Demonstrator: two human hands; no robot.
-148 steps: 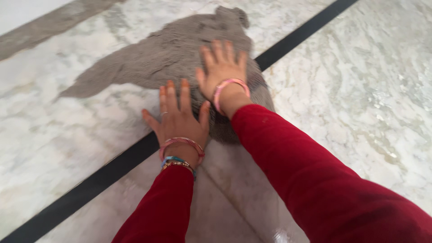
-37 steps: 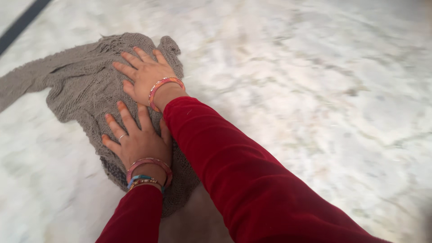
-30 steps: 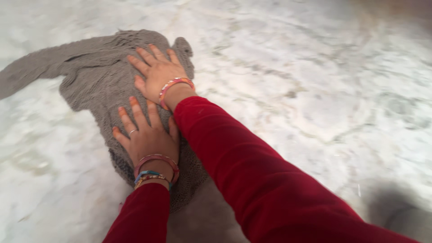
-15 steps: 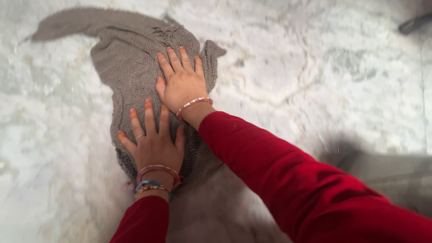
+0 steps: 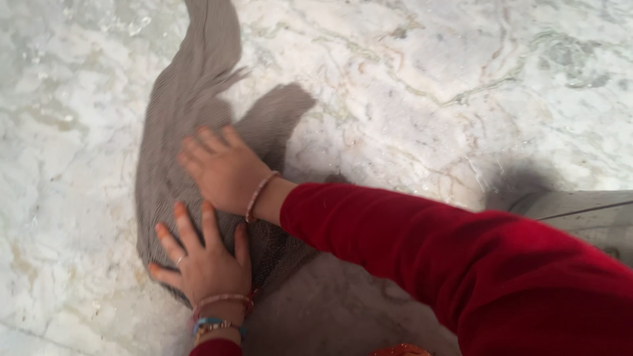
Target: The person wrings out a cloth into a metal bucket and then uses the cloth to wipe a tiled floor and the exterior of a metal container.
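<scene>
A grey knitted cloth [image 5: 191, 99] lies flat on the white marble floor [image 5: 428, 79], with a long tail stretching toward the top of the view. My left hand [image 5: 201, 260] presses flat on the cloth's near end, fingers spread. Just beyond it, my right hand [image 5: 221, 168] lies palm down on the middle of the cloth, its fingers pointing left. Both wrists wear bangles and both arms are in red sleeves. The right sleeve [image 5: 461, 257] crosses the lower right of the view.
The marble looks wet and shiny around the cloth. A grey object's edge [image 5: 580, 211] shows at the right, beside a dark shadow. A bit of orange fabric [image 5: 399, 349] peeks in at the bottom.
The cloth has swung so that its tail now points up instead of left. My right hand has turned and slid left on it; my left hand has stayed pressed on the near end.
</scene>
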